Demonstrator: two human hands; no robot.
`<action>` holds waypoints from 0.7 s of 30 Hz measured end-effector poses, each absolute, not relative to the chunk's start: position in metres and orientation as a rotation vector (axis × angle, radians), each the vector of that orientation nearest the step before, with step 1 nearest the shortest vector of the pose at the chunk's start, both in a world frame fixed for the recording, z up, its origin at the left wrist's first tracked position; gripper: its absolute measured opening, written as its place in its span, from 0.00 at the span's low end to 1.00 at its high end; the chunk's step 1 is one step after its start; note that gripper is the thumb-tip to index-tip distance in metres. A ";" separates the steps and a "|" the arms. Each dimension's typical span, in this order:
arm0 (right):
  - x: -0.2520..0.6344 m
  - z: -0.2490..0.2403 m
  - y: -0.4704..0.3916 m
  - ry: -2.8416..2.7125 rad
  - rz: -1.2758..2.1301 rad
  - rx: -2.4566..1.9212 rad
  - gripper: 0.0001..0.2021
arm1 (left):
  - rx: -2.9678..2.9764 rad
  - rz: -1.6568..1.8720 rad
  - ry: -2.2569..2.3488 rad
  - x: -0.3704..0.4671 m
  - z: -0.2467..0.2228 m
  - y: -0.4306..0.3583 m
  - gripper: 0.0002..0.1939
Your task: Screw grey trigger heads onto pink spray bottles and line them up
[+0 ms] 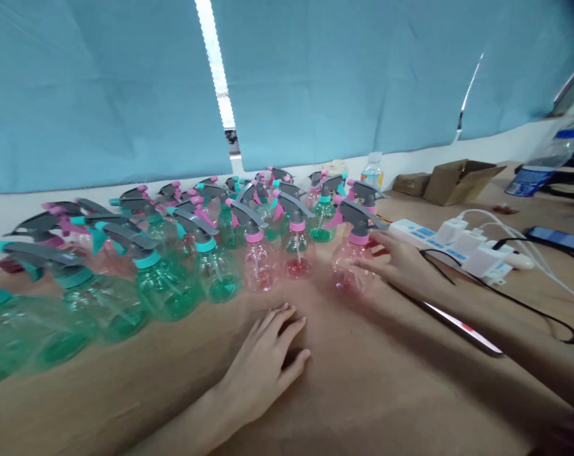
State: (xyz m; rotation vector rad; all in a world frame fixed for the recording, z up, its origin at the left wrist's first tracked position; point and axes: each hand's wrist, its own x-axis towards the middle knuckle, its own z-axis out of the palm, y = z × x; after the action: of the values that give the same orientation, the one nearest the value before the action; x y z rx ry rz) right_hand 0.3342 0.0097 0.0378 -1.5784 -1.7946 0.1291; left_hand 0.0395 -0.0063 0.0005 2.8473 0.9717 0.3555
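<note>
Pink, clear plastic, the round-bellied spray bottle (354,259) stands mid-table with the right hand (400,266) curled around its side, fingers grasping it. Left hand (265,367) rests flat, fingers loose, on the smooth brown table (386,392) toward its near edge.

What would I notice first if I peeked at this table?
Lots of green and pink spray bottles crowd the table's left and back. The right hand wraps around a pink bottle at the group's right edge, and the left hand lies flat in front.
</note>
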 end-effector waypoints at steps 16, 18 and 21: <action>0.321 0.058 0.072 -1.801 0.108 -1.633 0.15 | 2.818 0.418 0.813 0.090 0.001 0.011 0.19; 0.319 0.059 0.073 -1.789 0.111 -1.646 0.16 | 2.821 0.409 0.806 0.096 0.001 0.013 0.19; 0.317 0.061 0.070 -1.766 0.115 -1.670 0.21 | 2.819 0.427 0.791 0.104 0.000 0.017 0.19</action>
State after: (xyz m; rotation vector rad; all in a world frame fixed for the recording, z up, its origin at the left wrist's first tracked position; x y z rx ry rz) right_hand 0.3174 0.0700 0.0612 -1.6705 -1.7658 0.1147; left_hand 0.1043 0.0168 0.0000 2.8195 0.7910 0.4273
